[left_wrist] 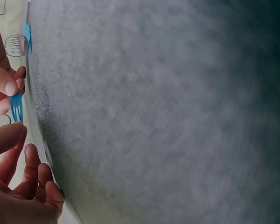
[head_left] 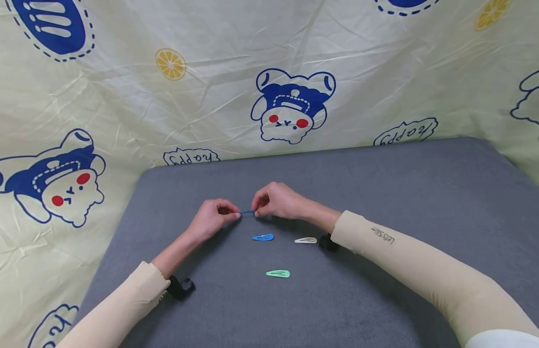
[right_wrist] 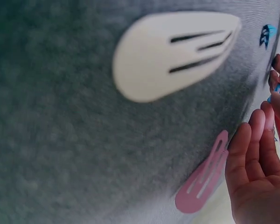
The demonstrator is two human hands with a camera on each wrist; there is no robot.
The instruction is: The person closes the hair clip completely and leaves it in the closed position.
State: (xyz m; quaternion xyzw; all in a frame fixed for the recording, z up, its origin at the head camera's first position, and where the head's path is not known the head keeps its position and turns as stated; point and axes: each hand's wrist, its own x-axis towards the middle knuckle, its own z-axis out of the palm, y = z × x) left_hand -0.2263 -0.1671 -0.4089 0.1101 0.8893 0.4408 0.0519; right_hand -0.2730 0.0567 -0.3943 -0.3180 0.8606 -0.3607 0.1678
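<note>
Above the grey table, a blue snap hair clip [head_left: 248, 212] spans the small gap between both hands. My left hand [head_left: 210, 218] pinches one end between thumb and forefinger, and my right hand [head_left: 280, 200] pinches the other. In the left wrist view the held clip [left_wrist: 17, 108] shows its slotted prongs. Closer to me on the table lie another blue clip [head_left: 263, 237], a cream clip [head_left: 306, 240] and a green clip [head_left: 278, 273]. A pink clip [right_wrist: 203, 177] appears in the right wrist view, but I cannot make it out in the head view.
The grey cloth-covered table [head_left: 382, 193] extends to both sides of the hands. Behind it hangs a cream curtain [head_left: 225, 106] printed with cartoon bears and orange slices. Black wrist straps [head_left: 181, 288] jut out beneath the sleeves.
</note>
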